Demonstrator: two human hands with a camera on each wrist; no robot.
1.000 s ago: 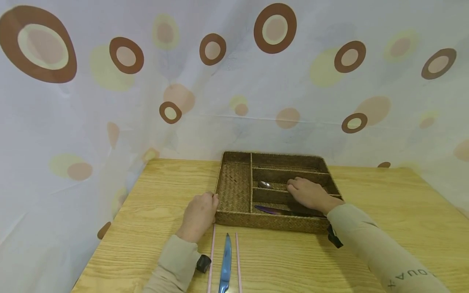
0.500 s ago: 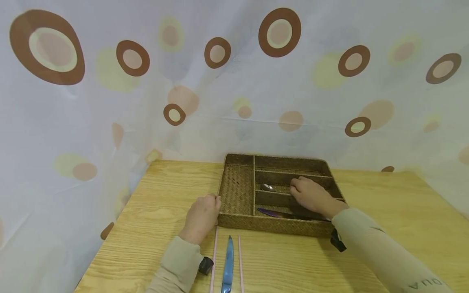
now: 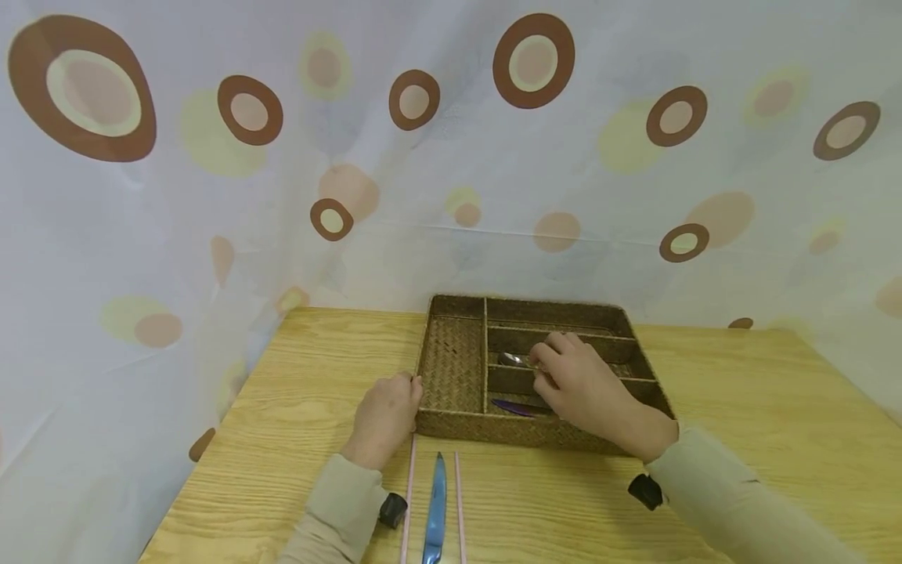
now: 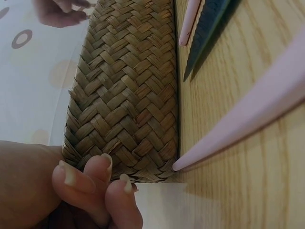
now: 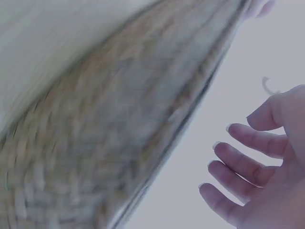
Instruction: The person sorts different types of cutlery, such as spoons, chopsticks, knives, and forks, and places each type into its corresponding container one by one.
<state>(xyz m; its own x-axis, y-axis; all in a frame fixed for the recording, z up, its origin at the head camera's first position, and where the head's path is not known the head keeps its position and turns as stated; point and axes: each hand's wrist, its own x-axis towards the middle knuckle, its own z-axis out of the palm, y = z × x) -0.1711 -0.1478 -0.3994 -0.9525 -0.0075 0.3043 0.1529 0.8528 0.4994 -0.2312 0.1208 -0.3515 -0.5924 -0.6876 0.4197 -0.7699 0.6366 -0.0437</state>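
Observation:
My left hand [image 3: 384, 411] grips the front left corner of a brown woven cutlery tray [image 3: 479, 424]; in the left wrist view its fingertips [image 4: 125, 193] curl against the weave. Over the tray's inner dividers hovers my right hand [image 3: 581, 388], its fingers loosely bent and holding nothing, as the right wrist view confirms. The bowl of a spoon [image 3: 512, 359] shows in the middle compartment, just left of those fingers. In the front compartment lies a purple-bladed knife [image 3: 516, 407], partly hidden under the hand.
In front of the tray, a blue-bladed knife [image 3: 436, 505] lies on the wooden table [image 3: 747, 407] between two pink chopsticks [image 3: 460, 501]. A patterned curtain [image 3: 451, 157] hangs behind the table. The tray's back and left compartments show bare weave.
My right hand has lifted from the middle compartment and shifted left and nearer, now covering more of the purple knife. The spoon stays in its compartment; the left hand keeps its grip on the tray.

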